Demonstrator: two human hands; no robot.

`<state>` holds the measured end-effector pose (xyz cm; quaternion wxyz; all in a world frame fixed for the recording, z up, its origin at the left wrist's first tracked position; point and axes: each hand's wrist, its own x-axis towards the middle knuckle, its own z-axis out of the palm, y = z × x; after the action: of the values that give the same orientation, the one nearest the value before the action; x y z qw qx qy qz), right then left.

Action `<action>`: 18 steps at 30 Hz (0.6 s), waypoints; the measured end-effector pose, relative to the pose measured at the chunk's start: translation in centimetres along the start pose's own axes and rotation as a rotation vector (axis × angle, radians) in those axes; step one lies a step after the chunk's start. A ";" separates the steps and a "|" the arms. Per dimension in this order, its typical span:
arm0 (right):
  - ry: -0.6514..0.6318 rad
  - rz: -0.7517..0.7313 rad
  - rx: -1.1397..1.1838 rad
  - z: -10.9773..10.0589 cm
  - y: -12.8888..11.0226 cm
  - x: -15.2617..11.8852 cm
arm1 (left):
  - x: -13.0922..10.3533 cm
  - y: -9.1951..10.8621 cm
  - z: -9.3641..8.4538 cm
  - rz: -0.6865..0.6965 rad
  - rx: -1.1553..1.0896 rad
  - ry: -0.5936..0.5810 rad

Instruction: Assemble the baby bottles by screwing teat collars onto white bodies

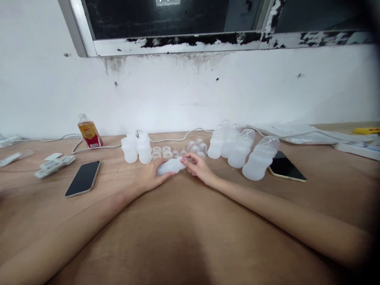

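Note:
My left hand [150,174] is wrapped round a white baby bottle [168,167] lying on its side, its mouth end pointing right. At that end my right hand [198,167] pinches a small clear piece, mostly hidden by the fingers. Just behind the hands are several white screw rings [162,152], a couple of clear nipples [175,153] and a cluster of clear domed caps [196,148]. White bottle bodies without tops [137,149] stand to the left. On the right, several bottles with clear caps [255,160] stand in a group.
One phone [83,179] lies at left, another [286,166] behind the capped bottles. A drink bottle [89,131] stands near the wall, with small white boxes [55,164] in front. A white cable [181,138] runs along the back; plastic bags [297,132] lie back right.

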<state>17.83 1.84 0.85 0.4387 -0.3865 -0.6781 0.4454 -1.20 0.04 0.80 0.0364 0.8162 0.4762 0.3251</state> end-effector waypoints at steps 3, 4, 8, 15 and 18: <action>0.035 0.071 -0.061 0.1 0.4 0.1 | -0.2 0.1 0.0 0.076 0.030 -0.011; 0.043 0.078 -0.067 0.1 0.5 0.1 | -0.1 0.2 0.0 0.075 0.028 -0.007; 0.064 -0.029 -0.004 0.0 0.1 -0.1 | 0.2 0.1 0.0 0.031 -0.020 -0.001; -0.018 -0.089 -0.039 -0.1 -0.2 -0.2 | -0.1 0.4 -0.4 0.096 -0.046 -0.059; -0.001 -0.087 -0.127 -0.1 0.1 -0.3 | -0.4 0.6 -0.4 0.146 0.002 -0.058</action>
<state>18.00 1.58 0.72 0.4319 -0.3836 -0.7212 0.3822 -1.05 -0.71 1.14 0.0254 0.8579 0.4145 0.3026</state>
